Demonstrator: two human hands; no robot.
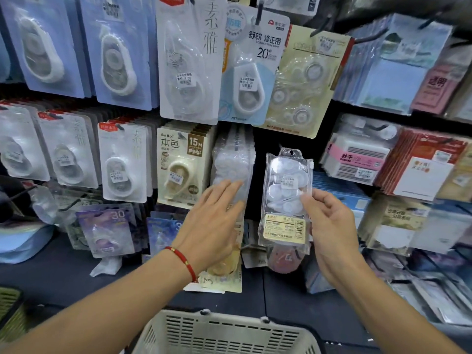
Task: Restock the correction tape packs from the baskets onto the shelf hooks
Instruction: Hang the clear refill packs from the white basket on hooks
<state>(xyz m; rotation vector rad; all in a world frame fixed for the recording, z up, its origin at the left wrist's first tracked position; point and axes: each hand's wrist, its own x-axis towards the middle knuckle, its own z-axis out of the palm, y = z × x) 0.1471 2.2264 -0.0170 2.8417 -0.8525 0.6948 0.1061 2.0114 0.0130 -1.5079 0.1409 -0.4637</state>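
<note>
My right hand (329,226) pinches a clear bag of white correction tape refills (287,198) by its right edge, holding it upright in front of the shelf. The bag has a hang hole at its top and a gold barcode label at its bottom. Just left of it, a stack of the same clear packs (233,159) hangs on a hook. My left hand (214,221), fingers straight, lies flat against the lower front of that hanging stack. A cream plastic basket (224,333) stands below, between my forearms.
Carded correction tapes hang in rows to the left and above, among them a beige 15M pack (184,162) and a blue 20 m pack (252,72). Sticky notes and note pads (357,159) fill the right side. Loose packs lie on the dark ledge (58,274).
</note>
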